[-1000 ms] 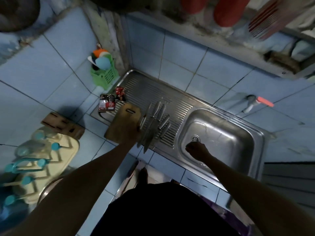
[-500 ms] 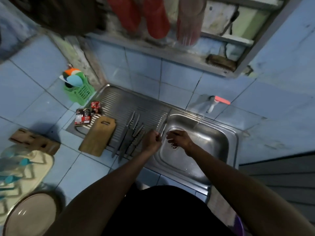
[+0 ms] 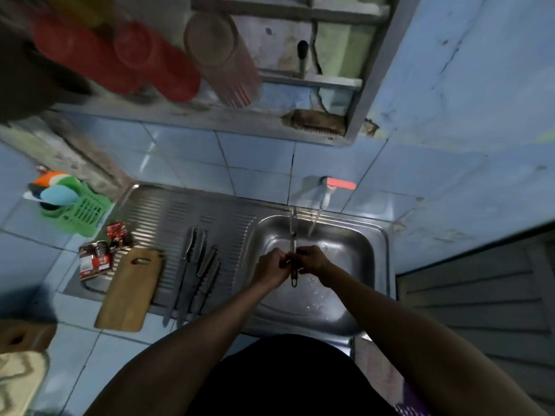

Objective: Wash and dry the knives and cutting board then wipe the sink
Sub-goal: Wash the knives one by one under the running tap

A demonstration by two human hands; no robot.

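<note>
Over the steel sink basin (image 3: 354,244) my left hand (image 3: 273,265) and my right hand (image 3: 310,262) together grip one knife (image 3: 293,235), its blade pointing away toward the wall and its handle end sticking out toward me. Water runs from the wall tap (image 3: 326,196) with an orange lever into the basin beside the blade. Several more knives (image 3: 198,265) lie side by side on the ribbed drainboard (image 3: 168,214). A wooden cutting board (image 3: 129,289) lies at the drainboard's left, hanging over its front edge.
A green basket (image 3: 75,211) holding sponges stands at the back left. Red sachets (image 3: 99,256) lie by the board. Red cups (image 3: 144,64) and a clear tumbler (image 3: 222,58) hang on a shelf above. A knife block (image 3: 21,334) sits at the left edge.
My left hand left the cutting board, took a knife from the drainboard and carried it over the basin. My right hand came up and joined it on the knife under the running water.
</note>
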